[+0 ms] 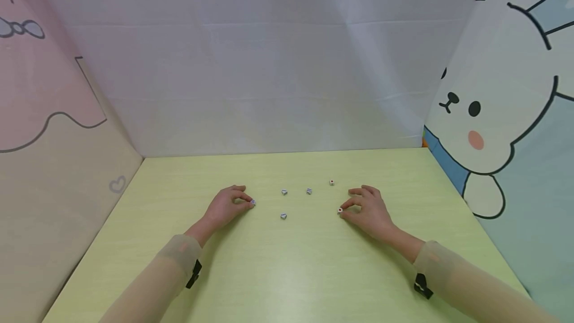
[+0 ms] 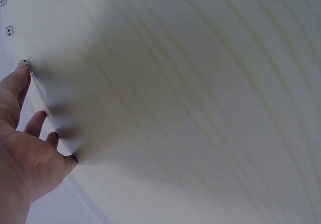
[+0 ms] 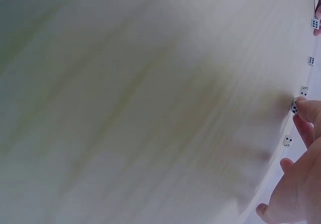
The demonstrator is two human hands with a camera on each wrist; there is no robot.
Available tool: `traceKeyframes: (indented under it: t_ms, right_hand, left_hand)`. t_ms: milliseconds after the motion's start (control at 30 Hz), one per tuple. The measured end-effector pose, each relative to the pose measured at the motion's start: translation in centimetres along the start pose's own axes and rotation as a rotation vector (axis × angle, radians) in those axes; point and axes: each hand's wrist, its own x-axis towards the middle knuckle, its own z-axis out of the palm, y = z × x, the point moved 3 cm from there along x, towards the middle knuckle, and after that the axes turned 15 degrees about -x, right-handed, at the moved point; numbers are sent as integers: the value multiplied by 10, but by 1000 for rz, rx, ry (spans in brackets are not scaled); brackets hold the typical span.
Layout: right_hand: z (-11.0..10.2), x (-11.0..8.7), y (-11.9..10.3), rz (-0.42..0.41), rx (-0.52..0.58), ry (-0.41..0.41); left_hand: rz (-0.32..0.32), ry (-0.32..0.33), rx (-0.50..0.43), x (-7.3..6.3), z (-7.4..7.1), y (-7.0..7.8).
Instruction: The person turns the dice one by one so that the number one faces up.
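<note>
Between the thumb and index finger of my left hand (image 1: pixel 228 206) is a small white die (image 1: pixel 253 203), pinched at the left of the loose dice. My right hand (image 1: pixel 369 213) likewise pinches a white die (image 1: pixel 340 211), its upper face bearing a red dot. In the left wrist view dark pips show on the left die (image 2: pixel 26 64) beyond the thumb tip; the right wrist view has the right die (image 3: pixel 295 105) at the fingertips. The other fingers of both hands spread loosely toward the tabletop.
Several loose dice lie between the hands: one die (image 1: pixel 283 216) nearer me, another (image 1: pixel 284 192) behind it, one (image 1: pixel 309 191) in the middle and one (image 1: pixel 332 182) farther back. The pale yellow table (image 1: pixel 287 273) meets a white cloth (image 1: pixel 269 123) behind and printed cloths at both sides.
</note>
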Motion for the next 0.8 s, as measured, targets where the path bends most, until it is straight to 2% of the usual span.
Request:
traceKeyframes:
  t_ms: [367, 800]
  right_hand:
    - [-2, 0, 0, 12, -1, -7]
    - [-24, 9, 6, 40, 14, 9]
  left_hand:
    - [-9, 0, 10, -1, 0, 1]
    - [-5, -1, 11, -1, 1, 0]
